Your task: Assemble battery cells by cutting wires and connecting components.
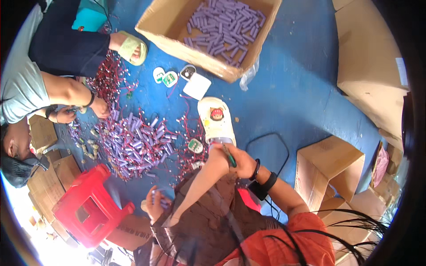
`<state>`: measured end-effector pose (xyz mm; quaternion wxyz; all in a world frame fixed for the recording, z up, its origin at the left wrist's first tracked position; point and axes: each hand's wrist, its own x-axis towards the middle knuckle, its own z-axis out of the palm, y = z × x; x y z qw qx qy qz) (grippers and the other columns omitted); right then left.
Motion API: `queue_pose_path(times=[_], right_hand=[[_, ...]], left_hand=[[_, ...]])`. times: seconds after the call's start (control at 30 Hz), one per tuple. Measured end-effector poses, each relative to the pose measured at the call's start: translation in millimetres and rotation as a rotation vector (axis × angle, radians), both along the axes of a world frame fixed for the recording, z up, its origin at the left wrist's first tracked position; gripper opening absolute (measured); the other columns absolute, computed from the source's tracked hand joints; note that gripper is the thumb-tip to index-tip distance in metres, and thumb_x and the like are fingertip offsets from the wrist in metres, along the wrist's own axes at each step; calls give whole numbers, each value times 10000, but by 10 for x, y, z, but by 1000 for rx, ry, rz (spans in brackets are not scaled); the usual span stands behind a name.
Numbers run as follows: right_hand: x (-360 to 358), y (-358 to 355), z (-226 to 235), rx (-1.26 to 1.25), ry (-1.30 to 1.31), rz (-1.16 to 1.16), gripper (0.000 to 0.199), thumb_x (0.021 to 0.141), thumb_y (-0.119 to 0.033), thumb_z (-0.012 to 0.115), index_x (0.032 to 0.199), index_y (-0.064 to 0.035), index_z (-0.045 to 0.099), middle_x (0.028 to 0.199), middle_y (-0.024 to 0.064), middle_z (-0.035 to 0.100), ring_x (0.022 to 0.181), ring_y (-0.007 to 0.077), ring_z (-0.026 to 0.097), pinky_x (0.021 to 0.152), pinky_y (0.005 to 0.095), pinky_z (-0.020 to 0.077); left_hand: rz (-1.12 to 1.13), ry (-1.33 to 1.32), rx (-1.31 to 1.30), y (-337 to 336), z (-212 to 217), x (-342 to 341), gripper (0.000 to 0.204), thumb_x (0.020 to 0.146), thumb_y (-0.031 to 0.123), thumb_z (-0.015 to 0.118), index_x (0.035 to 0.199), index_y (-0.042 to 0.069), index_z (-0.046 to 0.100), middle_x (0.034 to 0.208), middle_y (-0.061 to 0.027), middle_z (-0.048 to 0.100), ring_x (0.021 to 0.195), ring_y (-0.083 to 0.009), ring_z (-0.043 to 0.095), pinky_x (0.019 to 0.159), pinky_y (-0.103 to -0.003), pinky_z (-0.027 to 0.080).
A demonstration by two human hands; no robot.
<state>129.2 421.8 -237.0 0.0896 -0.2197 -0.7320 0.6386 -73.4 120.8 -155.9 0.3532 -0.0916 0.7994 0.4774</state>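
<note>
My left hand is closed around what look like purple battery cells, low beside my lap; its fingers partly cover them. Over my bare leg, my right hand grips a small green-handled tool; its working end is too small to make out. Ahead of my left hand lies a loose heap of purple battery cells mixed with thin red wires. Close to the heap, a white oval case with a green face rests on more red wires.
A cardboard box of purple cells stands far ahead on the blue floor. At left, a co-worker's hand reaches to the heap. A red plastic stool stands near left, open cartons at right. A black cable curves across the floor.
</note>
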Motion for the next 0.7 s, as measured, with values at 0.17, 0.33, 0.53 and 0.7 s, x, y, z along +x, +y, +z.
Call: queue_pose_path(times=[0.17,0.33,0.53,0.7], right_hand=[[-78,96,43,-90,-67,235,847,678,-63,659,1450,-96,311,1220,219,575,1117,400,558,928,415,469],[-15,-5,135,-8,-65,81,707,660,-103,653,1334,-43,447,1171,222,592,1103,390,569,935,414,465],[50,-169,-31,-237,16,-7,632,754,-207,680,1302,-3,441,1227,179,539,1169,314,537,1002,384,397],[39,-177,-67,-118,47,-32,665,665,-71,584,1309,-11,429,1187,196,544,1113,350,553,973,386,420]], left_hand=[[266,-153,237,741,742,-737,301,972,233,529,1243,103,513,764,10,554,542,-108,548,375,-226,362],[-205,-228,435,1986,1218,-1160,326,982,235,502,1235,30,505,830,-28,535,553,-121,535,377,-224,352],[-575,-253,726,3578,1143,-1212,428,981,252,511,1325,8,441,1008,-61,544,744,-142,576,527,-233,432],[-675,783,607,3995,664,-1058,589,862,202,694,1348,5,426,1311,-156,529,1248,-312,446,1063,-423,315]])
